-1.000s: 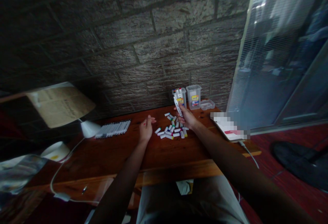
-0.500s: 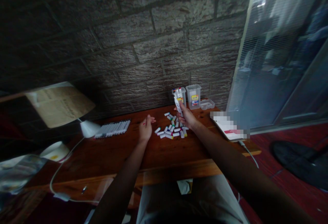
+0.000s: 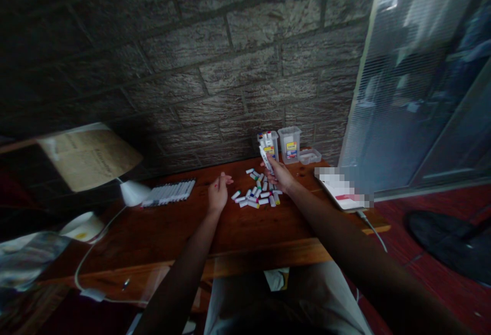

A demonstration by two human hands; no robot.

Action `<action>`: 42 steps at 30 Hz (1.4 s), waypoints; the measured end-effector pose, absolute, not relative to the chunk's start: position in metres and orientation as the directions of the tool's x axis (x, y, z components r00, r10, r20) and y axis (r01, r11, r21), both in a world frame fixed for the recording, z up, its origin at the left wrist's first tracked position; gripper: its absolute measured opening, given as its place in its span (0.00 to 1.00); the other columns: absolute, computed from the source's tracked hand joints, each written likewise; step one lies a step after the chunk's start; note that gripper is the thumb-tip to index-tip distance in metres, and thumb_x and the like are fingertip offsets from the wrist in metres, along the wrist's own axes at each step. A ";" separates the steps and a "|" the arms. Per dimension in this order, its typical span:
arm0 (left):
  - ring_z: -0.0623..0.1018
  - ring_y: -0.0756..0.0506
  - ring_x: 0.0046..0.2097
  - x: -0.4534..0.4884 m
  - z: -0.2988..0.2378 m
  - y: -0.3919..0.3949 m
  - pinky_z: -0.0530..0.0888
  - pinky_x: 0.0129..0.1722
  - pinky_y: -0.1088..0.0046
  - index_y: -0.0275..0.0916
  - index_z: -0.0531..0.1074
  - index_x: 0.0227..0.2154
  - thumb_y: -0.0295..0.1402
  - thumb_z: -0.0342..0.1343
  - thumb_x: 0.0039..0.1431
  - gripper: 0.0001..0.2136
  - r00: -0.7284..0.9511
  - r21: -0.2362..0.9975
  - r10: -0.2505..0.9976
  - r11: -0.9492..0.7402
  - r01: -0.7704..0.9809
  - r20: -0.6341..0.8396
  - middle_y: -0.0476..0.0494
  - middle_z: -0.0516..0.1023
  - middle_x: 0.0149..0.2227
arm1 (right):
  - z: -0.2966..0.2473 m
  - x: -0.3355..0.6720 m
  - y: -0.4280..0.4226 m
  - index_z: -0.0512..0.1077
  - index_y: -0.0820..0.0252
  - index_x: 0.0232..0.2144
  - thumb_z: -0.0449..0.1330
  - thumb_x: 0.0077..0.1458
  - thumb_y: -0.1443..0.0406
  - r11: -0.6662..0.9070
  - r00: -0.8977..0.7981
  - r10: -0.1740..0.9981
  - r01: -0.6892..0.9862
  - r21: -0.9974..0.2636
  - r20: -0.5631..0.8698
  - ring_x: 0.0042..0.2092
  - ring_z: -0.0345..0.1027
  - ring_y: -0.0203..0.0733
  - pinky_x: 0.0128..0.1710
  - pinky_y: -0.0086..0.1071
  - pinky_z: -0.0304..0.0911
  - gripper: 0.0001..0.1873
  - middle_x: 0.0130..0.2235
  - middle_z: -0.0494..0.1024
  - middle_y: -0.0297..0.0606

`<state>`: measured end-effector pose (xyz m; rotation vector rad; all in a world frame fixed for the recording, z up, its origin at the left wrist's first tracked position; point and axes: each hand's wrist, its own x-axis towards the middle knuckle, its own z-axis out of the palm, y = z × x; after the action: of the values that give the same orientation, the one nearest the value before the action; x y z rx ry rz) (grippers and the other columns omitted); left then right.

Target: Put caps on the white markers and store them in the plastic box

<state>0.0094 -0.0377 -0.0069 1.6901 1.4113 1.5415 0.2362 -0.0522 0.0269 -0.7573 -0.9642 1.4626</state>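
Observation:
My right hand [image 3: 281,176] is closed round a white marker [image 3: 265,158] and holds it upright just in front of a clear tub [image 3: 270,143] that has a few markers standing in it. Several short white markers with coloured caps [image 3: 256,195] lie scattered on the wooden desk [image 3: 192,227] below that hand. My left hand [image 3: 218,192] hovers left of the pile with its fingers loosely curled; something small and red seems to be pinched in it, too small to name.
A second clear tub [image 3: 290,144] and a shallow clear lid [image 3: 310,156] stand against the brick wall. A row of grey markers [image 3: 170,192] lies at the left. A white lamp [image 3: 134,192] with its cable, a white book [image 3: 345,192] and a black fan [image 3: 448,245] surround the desk.
My right hand has lifted the white marker slightly toward the tub with markers. My left hand has stayed where it was.

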 end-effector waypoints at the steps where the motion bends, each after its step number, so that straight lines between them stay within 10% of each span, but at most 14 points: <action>1: 0.80 0.42 0.37 0.010 -0.007 -0.038 0.74 0.38 0.67 0.36 0.76 0.31 0.53 0.42 0.62 0.26 -0.149 0.847 0.878 -0.375 0.376 0.455 0.37 0.82 0.32 | 0.026 0.236 -0.052 0.71 0.60 0.34 0.61 0.46 0.41 0.005 -0.135 0.988 -0.460 -0.888 0.076 0.15 0.40 0.25 0.13 0.22 0.32 0.29 0.16 0.57 0.23; 29: 0.80 0.42 0.36 0.010 -0.008 -0.037 0.74 0.35 0.68 0.36 0.76 0.31 0.54 0.43 0.61 0.27 -0.160 0.855 0.879 -0.370 0.363 0.449 0.37 0.82 0.32 | 0.031 0.233 -0.054 0.67 0.61 0.22 0.63 0.45 0.42 0.051 -0.074 0.994 -0.368 -0.929 0.084 0.14 0.43 0.23 0.11 0.23 0.33 0.27 0.17 0.62 0.27; 35: 0.80 0.43 0.38 0.013 -0.002 -0.045 0.74 0.37 0.68 0.36 0.76 0.35 0.52 0.45 0.62 0.24 -0.076 0.829 0.869 -0.435 0.352 0.488 0.38 0.82 0.33 | 0.019 0.226 -0.048 0.76 0.60 0.32 0.64 0.49 0.59 0.175 -0.084 0.974 -0.319 -0.931 0.212 0.21 0.58 0.28 0.17 0.22 0.52 0.11 0.24 0.72 0.30; 42: 0.80 0.41 0.44 0.019 0.000 -0.055 0.74 0.47 0.66 0.38 0.78 0.38 0.48 0.55 0.57 0.18 0.133 0.828 0.862 -0.508 0.238 0.490 0.39 0.82 0.41 | 0.007 0.212 -0.054 0.74 0.58 0.36 0.70 0.40 0.65 0.410 -0.261 0.847 -0.232 -0.882 0.463 0.38 0.72 0.35 0.38 0.27 0.67 0.17 0.36 0.78 0.33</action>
<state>0.0192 -0.0552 -0.0004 1.8389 1.0564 1.3949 0.2118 -0.0543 0.0067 -0.5767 -1.4848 1.1446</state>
